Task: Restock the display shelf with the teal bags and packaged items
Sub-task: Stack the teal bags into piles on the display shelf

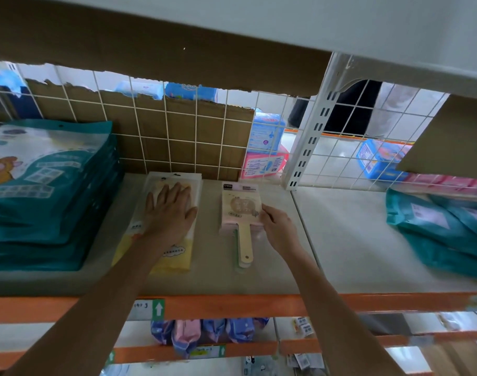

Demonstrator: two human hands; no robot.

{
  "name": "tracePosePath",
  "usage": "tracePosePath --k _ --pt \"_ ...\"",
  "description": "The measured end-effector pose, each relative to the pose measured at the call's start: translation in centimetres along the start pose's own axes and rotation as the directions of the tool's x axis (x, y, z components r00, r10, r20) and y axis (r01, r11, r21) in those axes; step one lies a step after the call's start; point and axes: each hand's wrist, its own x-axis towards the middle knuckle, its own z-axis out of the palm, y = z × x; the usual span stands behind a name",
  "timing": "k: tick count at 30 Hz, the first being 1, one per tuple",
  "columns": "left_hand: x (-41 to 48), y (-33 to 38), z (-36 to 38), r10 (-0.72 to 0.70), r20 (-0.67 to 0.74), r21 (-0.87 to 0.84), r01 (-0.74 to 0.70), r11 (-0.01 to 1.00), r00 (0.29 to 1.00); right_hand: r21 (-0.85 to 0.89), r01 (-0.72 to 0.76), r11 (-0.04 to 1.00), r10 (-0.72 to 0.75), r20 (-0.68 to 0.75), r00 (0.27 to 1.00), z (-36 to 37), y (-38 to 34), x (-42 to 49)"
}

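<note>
We take our bearings from the small stack of pink-and-beige card-backed paddle packs (240, 210), whose pale wooden handles point toward us. It lies flat on the pale grey shelf board (340, 253), about midway along the stretch we can see. Our right hand (276, 226) is at the right edge of the paddle packs, thumb and curled fingers pinching that edge. Just left of the paddle packs, and apart from them, lies a pile of flat clear-and-yellow plastic packets (177, 256). Our left hand (172, 210) rests on it palm down, fingers straight and spread. Further left of the paddle packs stands a tall stack of glossy teal bags (50, 199) with a cartoon print, and well to their right a looser heap of teal bags (435, 234) lies on the same board. Behind the paddle packs rises a white wire grid (166, 137) backed by torn brown cardboard (183, 147), with a white slotted upright post (310, 147) to the rear right. Below and in front of the paddle packs runs the orange shelf rail (232, 305), and under it we see blue and pink pouches (205, 332).
</note>
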Motion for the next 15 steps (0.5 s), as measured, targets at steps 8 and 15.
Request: tracePosePath --k 8,15 --pt "0.0 0.1 -0.1 -0.001 0.011 0.011 0.001 1.0 1.0 -0.115 0.023 0.993 -0.031 -0.069 0.997 -0.4 -0.2 -0.2" --pt "0.0 0.1 0.2 0.001 0.013 -0.006 -0.001 1.0 1.0 -0.296 0.015 0.955 -0.056 -0.131 0.99 -2.0 -0.1 -0.4"
